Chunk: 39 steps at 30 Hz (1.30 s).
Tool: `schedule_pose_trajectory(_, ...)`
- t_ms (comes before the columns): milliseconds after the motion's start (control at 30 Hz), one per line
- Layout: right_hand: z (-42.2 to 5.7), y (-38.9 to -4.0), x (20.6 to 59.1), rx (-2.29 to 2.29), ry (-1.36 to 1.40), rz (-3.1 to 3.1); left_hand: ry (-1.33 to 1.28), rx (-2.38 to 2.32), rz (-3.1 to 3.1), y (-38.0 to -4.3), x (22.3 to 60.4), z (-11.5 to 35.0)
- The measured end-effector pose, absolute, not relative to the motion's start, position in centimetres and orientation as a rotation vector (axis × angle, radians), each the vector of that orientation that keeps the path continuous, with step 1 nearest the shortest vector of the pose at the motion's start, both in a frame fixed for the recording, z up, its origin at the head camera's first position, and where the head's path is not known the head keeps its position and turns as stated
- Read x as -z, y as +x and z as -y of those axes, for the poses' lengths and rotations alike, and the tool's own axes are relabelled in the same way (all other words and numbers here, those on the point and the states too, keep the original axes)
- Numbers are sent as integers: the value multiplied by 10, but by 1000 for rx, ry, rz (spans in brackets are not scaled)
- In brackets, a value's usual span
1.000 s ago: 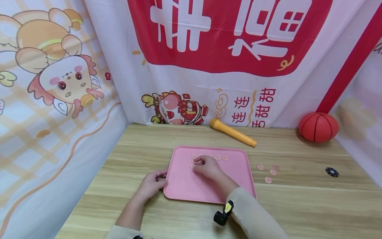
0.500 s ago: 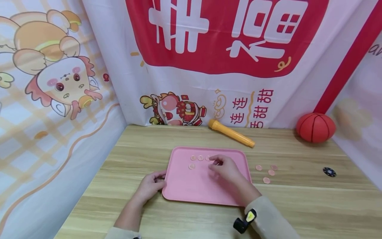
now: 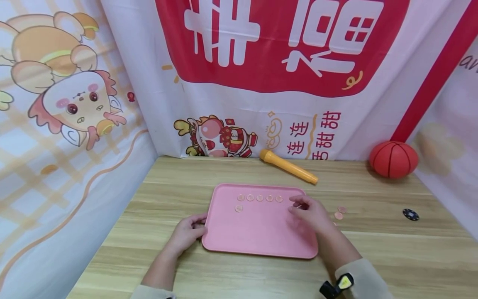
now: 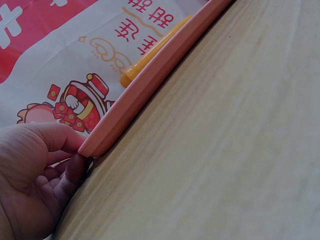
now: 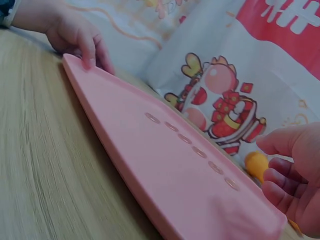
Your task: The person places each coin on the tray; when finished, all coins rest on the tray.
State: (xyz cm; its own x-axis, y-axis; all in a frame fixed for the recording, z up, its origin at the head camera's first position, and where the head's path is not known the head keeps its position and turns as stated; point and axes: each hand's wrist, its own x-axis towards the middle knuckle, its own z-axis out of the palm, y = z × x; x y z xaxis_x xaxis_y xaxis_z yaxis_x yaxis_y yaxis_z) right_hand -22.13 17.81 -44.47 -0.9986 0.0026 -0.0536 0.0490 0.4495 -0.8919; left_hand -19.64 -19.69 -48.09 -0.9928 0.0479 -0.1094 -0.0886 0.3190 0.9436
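Wooden table (image 3: 112, 265): right hand (image 3: 310, 212) now clear of the coin row (image 3: 259, 198).

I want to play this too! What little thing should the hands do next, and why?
Maybe the right hand should reach over and pick up a loose coin from the table. That hand looks empty, and on the tray, a lone coin sits in front of the row of five.

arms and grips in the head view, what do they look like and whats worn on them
The left grip and right grip are ungloved. The left sleeve is pale beige; the right sleeve is beige too, with a black gadget bearing a yellow patch at its end.
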Motion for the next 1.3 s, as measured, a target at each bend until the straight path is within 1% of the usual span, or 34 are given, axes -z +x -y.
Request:
schedule_pose_trajectory(167, -202, -212, 448, 1687, 160, -2547, -41, -1773, -2448, -196, 480, 197)
schedule_pose_trajectory(367, -234, -202, 456, 1613, 91, -2637, -35, -1780, -2440, -196, 481, 197)
schedule_pose_trajectory(533, -257, -193, 462, 1544, 129, -2675, -31, -1781, -2433, -196, 481, 198)
schedule_pose_trajectory(700, -275, -188, 467, 1352, 135, -2773, -26, -1781, -2428, -196, 481, 197)
schedule_pose_trajectory(867, -284, -186, 469, 1228, 110, -2812, -27, -1788, -2425, -196, 481, 198)
schedule_pose_trajectory(1300, -286, -190, 471, 1062, 86, -2897, -32, -1783, -2432, -196, 480, 197)
